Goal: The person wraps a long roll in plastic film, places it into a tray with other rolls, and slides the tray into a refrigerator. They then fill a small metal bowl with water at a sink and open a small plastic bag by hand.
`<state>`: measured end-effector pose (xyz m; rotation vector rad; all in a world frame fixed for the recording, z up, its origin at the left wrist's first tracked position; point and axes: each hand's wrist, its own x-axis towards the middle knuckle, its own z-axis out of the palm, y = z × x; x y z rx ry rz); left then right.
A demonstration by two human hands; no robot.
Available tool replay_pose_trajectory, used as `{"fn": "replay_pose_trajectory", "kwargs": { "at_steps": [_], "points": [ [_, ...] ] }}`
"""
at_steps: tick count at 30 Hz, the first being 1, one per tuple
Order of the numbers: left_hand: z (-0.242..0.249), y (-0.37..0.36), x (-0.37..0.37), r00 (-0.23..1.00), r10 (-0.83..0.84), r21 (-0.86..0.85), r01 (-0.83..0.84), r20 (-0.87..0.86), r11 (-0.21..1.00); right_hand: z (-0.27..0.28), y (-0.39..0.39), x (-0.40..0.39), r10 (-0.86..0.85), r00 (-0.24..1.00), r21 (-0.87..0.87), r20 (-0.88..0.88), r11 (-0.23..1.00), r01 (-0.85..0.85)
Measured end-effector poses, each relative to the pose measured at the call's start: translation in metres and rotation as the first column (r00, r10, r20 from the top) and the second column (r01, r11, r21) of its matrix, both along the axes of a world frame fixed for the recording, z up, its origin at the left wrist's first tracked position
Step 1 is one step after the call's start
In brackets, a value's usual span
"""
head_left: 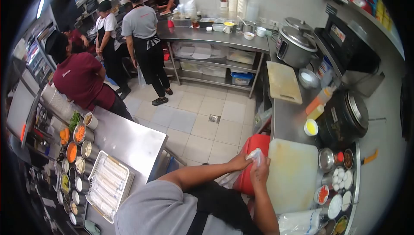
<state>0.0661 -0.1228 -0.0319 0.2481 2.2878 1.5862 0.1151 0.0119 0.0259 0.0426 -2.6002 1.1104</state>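
Pinching a crumpled white bundle (257, 154), cloth or plastic, cannot tell which: left grip (240, 163) and right grip (261, 171), both curling nearly closed around it. Bundle: sitting between the two grips, showing over a red container (249, 175). One white cutting board (296, 174): lying on the steel desk (286, 125), just right of the container. One plastic bag (299, 223): resting beside the board's near end. To the board's right, one bowl of white egg-like balls (340, 177) and one bowl of red pieces (321, 195): standing near each other. Farther along, one yellow-filled cup (311, 127): standing near an orange bottle (319, 100). One grey cooker (295, 47): standing at the far corner. Left, one white basket (125, 194): holding pale wrapped rolls. Beyond, several people: standing, wearing dark caps.
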Motion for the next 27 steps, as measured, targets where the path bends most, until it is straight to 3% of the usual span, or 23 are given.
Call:
{"fn": "replay_pose_trajectory", "kwargs": {
  "at_steps": [1, 3, 5, 7, 8, 9, 11, 12, 14, 15, 16, 17, 19, 20, 22, 23, 25, 27],
  "points": [
    [0.001, -0.007, 0.001, 1.000, 0.014, 0.009, -0.014, -0.008, 1.000, 0.000, -0.010, 0.000, 0.014, 1.000, 0.009, -0.008, 1.000, -0.014],
    [0.002, -0.029, 0.001, 0.983, 0.120, 0.068, -0.130, 0.138, 0.989, 0.000, -0.033, -0.003, 0.139, 0.990, 0.036, -0.021, 0.990, -0.139],
    [0.003, -0.048, -0.005, 0.972, 0.113, 0.153, -0.146, 0.206, 0.977, 0.003, -0.057, -0.007, 0.174, 0.985, 0.060, 0.009, 0.983, -0.174],
    [-0.002, -0.068, -0.014, 0.958, 0.146, 0.320, -0.223, 0.246, 0.921, 0.009, -0.083, -0.013, 0.264, 0.964, 0.102, 0.040, 0.958, -0.267],
    [-0.003, -0.078, -0.023, 0.948, 0.172, 0.137, -0.214, 0.266, 0.967, 0.005, -0.097, -0.018, 0.273, 0.961, 0.110, 0.034, 0.955, -0.275],
    [0.003, -0.090, -0.027, 0.948, 0.179, 0.147, -0.222, 0.262, 0.964, -0.002, -0.110, -0.022, 0.312, 0.950, 0.162, 0.009, 0.937, -0.309],
    [0.018, -0.117, -0.029, 0.890, 0.305, 0.262, -0.401, 0.338, 0.878, -0.006, -0.135, -0.031, 0.360, 0.933, 0.226, -0.015, 0.910, -0.348],
    [0.013, -0.130, -0.034, 0.889, 0.308, 0.273, -0.406, 0.338, 0.872, -0.006, -0.147, -0.035, 0.419, 0.908, 0.183, 0.025, 0.891, -0.416],
    [-0.002, -0.155, -0.042, 0.835, 0.317, 0.491, -0.527, 0.450, 0.693, -0.016, -0.163, -0.045, 0.482, 0.874, 0.148, 0.068, 0.861, -0.487],
    [0.000, -0.168, -0.045, 0.833, 0.320, 0.502, -0.533, 0.450, 0.681, -0.033, -0.164, -0.056, 0.416, 0.883, -0.217, 0.218, 0.903, -0.372],
    [0.003, -0.182, -0.048, 0.828, 0.251, 0.522, -0.521, 0.501, 0.676, -0.034, -0.169, -0.068, 0.393, 0.838, -0.523, 0.377, 0.838, -0.157],
    [0.007, -0.193, -0.049, 0.817, 0.183, 0.544, -0.513, 0.547, 0.665, -0.034, -0.172, -0.082, 0.405, 0.831, -0.508, 0.380, 0.843, -0.178],
    [0.012, -0.204, -0.051, 0.866, 0.218, 0.560, -0.464, 0.451, 0.686, -0.019, -0.187, -0.108, 0.110, 0.968, -0.575, 0.226, 0.817, 0.042],
    [0.014, -0.205, -0.051, 0.907, 0.235, 0.551, -0.402, 0.350, 0.732, -0.014, -0.194, -0.118, 0.129, 0.965, -0.561, 0.229, 0.828, 0.022],
    [0.016, -0.203, -0.052, 0.920, 0.258, 0.529, -0.382, 0.296, 0.758, -0.007, -0.210, -0.132, 0.228, 0.952, -0.719, 0.202, 0.695, -0.014],
    [0.017, -0.204, -0.051, 0.936, 0.260, 0.487, -0.345, 0.235, 0.802, -0.007, -0.217, -0.134, 0.239, 0.949, -0.714, 0.203, 0.700, -0.024],
    [0.039, -0.212, -0.047, 0.941, 0.201, 0.470, -0.313, 0.273, 0.825, -0.008, -0.227, -0.137, 0.417, 0.854, -0.697, 0.311, 0.711, -0.093],
    [0.044, -0.206, -0.044, 0.938, 0.345, 0.449, -0.325, 0.040, 0.832, -0.004, -0.232, -0.135, 0.442, 0.839, -0.731, 0.317, 0.678, -0.081]
  ]
}}
